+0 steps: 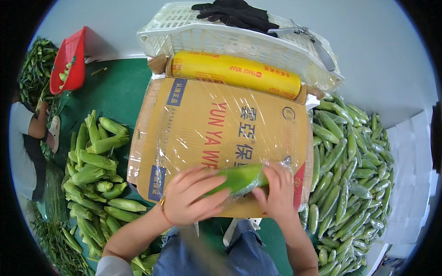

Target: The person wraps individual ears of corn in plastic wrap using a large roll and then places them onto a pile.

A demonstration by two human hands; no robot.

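Observation:
My left hand (193, 198) grips one end of a green ear of corn in its husk (241, 177), its fingers laid over it. At the other end, my right hand (279, 189) holds the ear, and clear cling film covers that part. The ear is just above a cardboard box panel (186, 138) that bears printing and has film stretched across its face. Beyond the panel, a yellow roll of cling film (238, 74) lies crosswise between cardboard supports. The husk's underside is hidden by my hands.
Unwrapped corn ears (93, 172) are heaped at left, film-wrapped ears (345, 172) at right. A white plastic crate (165, 41) carries black gloves (238, 15) and a metal hand tool (317, 48). A red dustpan (74, 58) and another person (27, 148) are at far left.

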